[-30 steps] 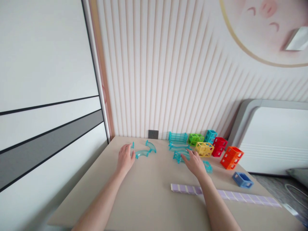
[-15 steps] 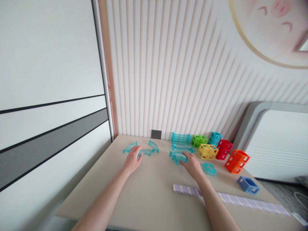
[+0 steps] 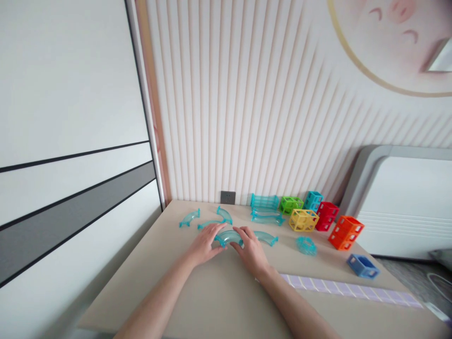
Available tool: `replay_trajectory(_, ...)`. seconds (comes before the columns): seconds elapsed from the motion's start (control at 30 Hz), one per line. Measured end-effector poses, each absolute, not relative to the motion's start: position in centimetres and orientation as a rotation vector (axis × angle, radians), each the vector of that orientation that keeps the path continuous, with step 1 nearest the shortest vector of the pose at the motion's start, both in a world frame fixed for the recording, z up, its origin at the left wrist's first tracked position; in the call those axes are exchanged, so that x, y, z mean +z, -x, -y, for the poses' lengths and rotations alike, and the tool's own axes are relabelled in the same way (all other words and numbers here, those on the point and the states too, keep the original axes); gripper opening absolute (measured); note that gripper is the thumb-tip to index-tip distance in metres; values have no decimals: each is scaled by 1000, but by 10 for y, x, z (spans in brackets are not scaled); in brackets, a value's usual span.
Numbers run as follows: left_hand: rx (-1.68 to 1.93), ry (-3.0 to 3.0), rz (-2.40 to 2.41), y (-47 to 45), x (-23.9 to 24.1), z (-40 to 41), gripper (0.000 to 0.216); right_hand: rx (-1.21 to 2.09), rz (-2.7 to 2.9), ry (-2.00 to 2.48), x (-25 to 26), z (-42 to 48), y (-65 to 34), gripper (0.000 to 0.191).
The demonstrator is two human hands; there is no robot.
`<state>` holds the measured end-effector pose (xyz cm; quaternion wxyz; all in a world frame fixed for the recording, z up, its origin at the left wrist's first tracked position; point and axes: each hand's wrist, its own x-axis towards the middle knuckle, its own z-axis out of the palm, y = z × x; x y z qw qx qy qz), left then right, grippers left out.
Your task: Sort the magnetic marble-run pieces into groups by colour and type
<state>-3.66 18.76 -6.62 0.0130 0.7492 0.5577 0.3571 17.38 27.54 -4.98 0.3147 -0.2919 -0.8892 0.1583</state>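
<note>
Near the table's middle, a curved translucent turquoise track piece (image 3: 230, 237) spans my two hands. My left hand (image 3: 205, 246) grips its left end, thumb below and fingers above. At the other end, my right hand (image 3: 252, 250) has its thumb and fingers closed on the piece. Another curved turquoise track piece (image 3: 267, 238) extends to the right from behind my right hand, which hides its left end. Beyond my left hand lie more curved pieces: one at the far left (image 3: 189, 217), one farther back (image 3: 225, 214), and one (image 3: 211, 223) partly covered by my fingers.
Straight turquoise track pieces (image 3: 265, 201) lie by the wall. Green (image 3: 291, 205), teal (image 3: 312, 201), yellow (image 3: 303, 220), red (image 3: 326, 216), orange (image 3: 346, 233) and blue (image 3: 363, 266) frame blocks stand to the right. A turquoise ring-shaped piece (image 3: 306, 246) and a lilac strip (image 3: 353, 290) lie nearer.
My right hand has moved left with curved track from the group at right. My left hand has shifted right and nearer, away from the left pieces, onto the same curved piece.
</note>
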Motion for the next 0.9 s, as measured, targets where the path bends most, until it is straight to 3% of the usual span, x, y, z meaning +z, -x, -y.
replay_trajectory(0.43, 1253, -2094, -1671, 35, -71, -189, 67, 370, 2391, 736, -51, -272, -169, 46)
replay_trajectory(0.63, 1271, -2246, -1769, 49, -62, -187, 40, 288, 2351, 680, -51, -271, -169, 43)
replay_trajectory(0.77, 1494, -2193, -2242, 75, -60, -187, 20, 270, 2291, 698, -51, -274, -170, 41)
replay_trajectory(0.9, 1699, -1705, -2743, 114, -62, -181, 28, 269, 2401, 886, -53, -282, -169, 40)
